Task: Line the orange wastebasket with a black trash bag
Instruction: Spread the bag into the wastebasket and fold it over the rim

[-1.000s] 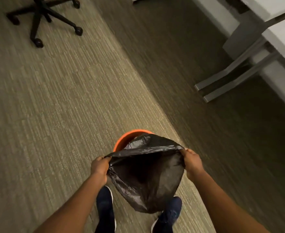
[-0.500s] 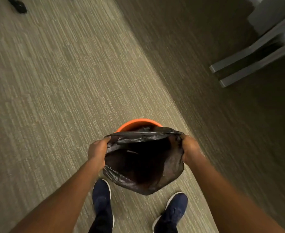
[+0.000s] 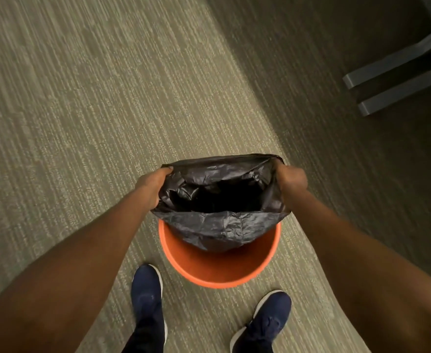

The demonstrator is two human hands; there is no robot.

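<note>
Both hands (image 3: 149,188) (image 3: 291,180) gripping bag rim (image 3: 222,159)

No text, label, brand, number or sign can be read on the black trash bag (image 3: 219,225), the orange wastebasket (image 3: 217,270) or the shoes (image 3: 147,289).

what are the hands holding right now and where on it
Both hold the black trash bag by its open rim: left hand on the left edge, right hand on the right, above the orange wastebasket.
</note>
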